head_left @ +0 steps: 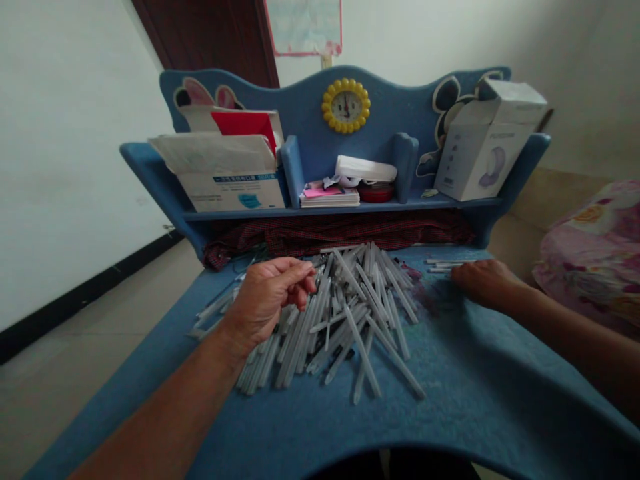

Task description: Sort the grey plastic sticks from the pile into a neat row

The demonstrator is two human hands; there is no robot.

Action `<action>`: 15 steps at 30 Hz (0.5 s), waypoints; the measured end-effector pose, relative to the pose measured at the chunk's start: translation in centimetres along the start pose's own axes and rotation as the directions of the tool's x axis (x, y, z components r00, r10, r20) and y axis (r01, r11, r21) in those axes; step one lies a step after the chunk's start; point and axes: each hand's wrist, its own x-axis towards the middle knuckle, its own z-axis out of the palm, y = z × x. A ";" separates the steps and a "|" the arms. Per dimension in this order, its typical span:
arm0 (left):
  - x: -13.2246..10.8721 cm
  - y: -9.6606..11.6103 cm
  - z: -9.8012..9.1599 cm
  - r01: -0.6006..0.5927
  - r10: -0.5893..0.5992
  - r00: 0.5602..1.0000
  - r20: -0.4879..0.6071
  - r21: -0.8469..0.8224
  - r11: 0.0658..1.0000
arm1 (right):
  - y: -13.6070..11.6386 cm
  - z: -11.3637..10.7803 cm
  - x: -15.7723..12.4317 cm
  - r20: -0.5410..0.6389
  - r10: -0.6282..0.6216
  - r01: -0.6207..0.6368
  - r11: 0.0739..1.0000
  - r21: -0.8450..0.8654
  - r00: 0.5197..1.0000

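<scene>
A large heap of translucent plastic tubes (pixel 363 350), looking like pen barrels, is spread over the blue desk (pixel 460 407). Just above the heap's left side is my left hand (pixel 270 297), its thumb pressed to the curled fingers. Anything in that pinch is too small to make out. At the desk's right side my right hand (pixel 483 280) is closed, palm down, at the ends of several thin white sticks (pixel 443 265) lying side by side. Its fingertips are hidden, so what they grip does not show.
Behind the heap lies a dark red checked cloth (pixel 330 233) under a blue shelf (pixel 420 208). The shelf bears a mask box (pixel 235 190), stacked papers (pixel 330 199), a red round tin (pixel 376 193) and a tall white box (pixel 480 157). A yellow-rimmed clock (pixel 346 107) is on its back panel.
</scene>
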 end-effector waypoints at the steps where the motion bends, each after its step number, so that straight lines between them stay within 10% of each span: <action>1: 0.1 -0.1 0.0 -0.004 0.004 1.000 -0.006 0.010 1.000 | 0.2 0.3 0.3 -0.018 0.006 -0.006 1.000 0.008 1.000; 15: 0.6 -0.3 -0.6 -0.068 0.075 0.994 -0.078 0.085 0.994 | 0.8 1.4 2.6 -0.072 0.099 -0.095 0.994 0.055 0.992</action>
